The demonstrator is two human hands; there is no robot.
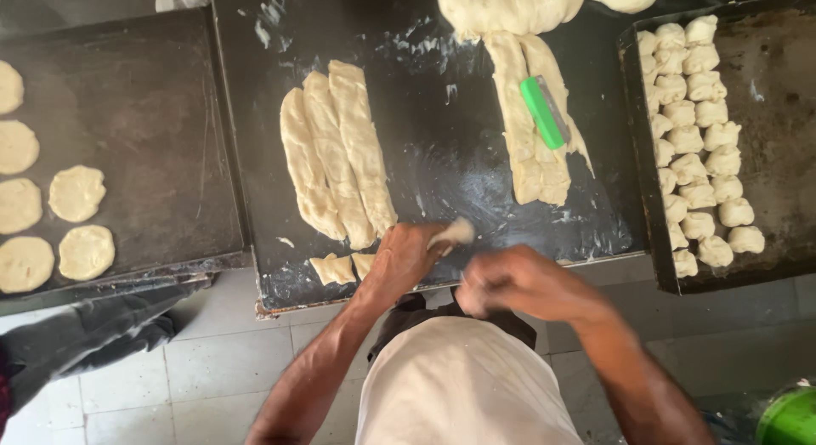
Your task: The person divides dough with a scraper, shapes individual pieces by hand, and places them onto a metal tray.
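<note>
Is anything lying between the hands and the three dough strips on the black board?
Nothing visible. The left hand holds a dough piece just below the three dough strips; the right hand is blurred beside it.

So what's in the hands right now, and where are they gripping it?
The left hand pinches a small dough piece by its near end with the fingertips. The right hand is blurred; any hold there cannot be told.

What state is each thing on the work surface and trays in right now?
Left hand: pinching a small dough piece, motion-blurred.
Right hand: curled by the board edge, blurred; contents unclear.
Three dough strips: flat, side by side, uncut.
Cut pieces: two, at the board's near edge.
Right strips: joined to the big dough mass.
Green scraper: lying on the right strips, unheld.
Right tray: holds rows of dough lumps.
Left tray: holds flattened discs.
</note>
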